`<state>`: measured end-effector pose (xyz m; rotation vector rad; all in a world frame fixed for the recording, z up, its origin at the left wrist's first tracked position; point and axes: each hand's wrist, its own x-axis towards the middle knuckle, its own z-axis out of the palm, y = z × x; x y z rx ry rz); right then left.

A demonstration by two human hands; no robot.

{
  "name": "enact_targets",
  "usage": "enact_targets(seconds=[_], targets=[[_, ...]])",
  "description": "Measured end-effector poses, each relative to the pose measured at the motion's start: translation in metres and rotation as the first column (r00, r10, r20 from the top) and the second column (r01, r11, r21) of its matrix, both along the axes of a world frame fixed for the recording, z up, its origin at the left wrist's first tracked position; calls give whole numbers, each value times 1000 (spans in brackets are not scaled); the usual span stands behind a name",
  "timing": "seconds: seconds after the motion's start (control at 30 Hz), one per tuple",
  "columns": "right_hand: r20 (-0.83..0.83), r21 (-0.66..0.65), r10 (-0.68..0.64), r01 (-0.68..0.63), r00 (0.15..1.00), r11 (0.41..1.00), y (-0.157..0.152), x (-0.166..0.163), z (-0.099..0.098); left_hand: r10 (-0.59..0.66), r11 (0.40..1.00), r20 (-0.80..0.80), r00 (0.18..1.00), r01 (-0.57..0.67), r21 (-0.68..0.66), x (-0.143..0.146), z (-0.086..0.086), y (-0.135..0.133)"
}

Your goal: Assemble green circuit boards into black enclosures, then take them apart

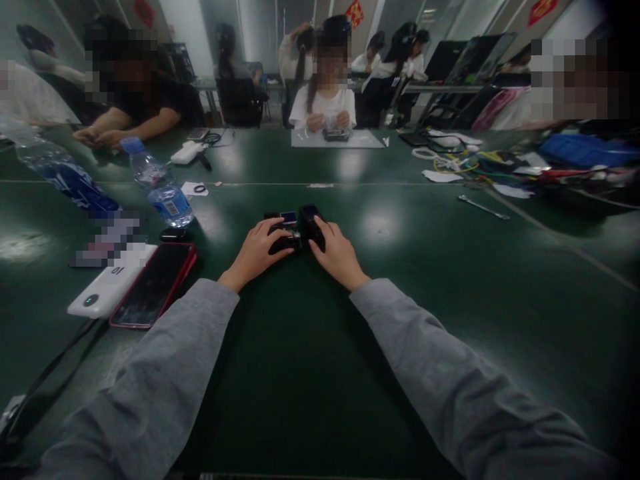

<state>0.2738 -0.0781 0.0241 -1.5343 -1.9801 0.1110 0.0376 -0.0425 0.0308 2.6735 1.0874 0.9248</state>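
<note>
A small black device (295, 228) with a blue-lit part on top sits on the dark green table (310, 373) straight ahead of me. My left hand (256, 251) curls round its left side, fingers closed on it. My right hand (338, 252) grips its right side, where a black block sticks up. Both arms wear grey sleeves. The underside of the device is hidden by my fingers.
To my left lie a red-cased phone (155, 283), a white power bank (111, 288), a small black case (175, 235) and two water bottles (159, 183). A wrench (483, 207) and tangled cables (463, 160) lie at the right. Other people sit across the table.
</note>
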Motion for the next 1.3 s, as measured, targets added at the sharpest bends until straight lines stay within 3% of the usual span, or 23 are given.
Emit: enact_targets(seconds=[0.33,0.57,0.77,1.13,1.3], targets=[[-126,167,-60,81,990,983,-5,-1,7,15,999,-32,999,-14,46,0,-2,1],[-288,308,-169,258,943,916,4,13,6,15,999,-34,999,-13,35,-1,-2,0],[-303,196,-303,371,903,908,19,39,-2,18,999,-41,999,-17,33,-2,-1,0],[-236,46,-232,250,944,967,26,40,-16,19,1000,-35,999,-18,23,1,2,-2],[-193,198,-183,221,964,955,24,38,-9,22,1000,-43,999,-21,22,0,0,-1]])
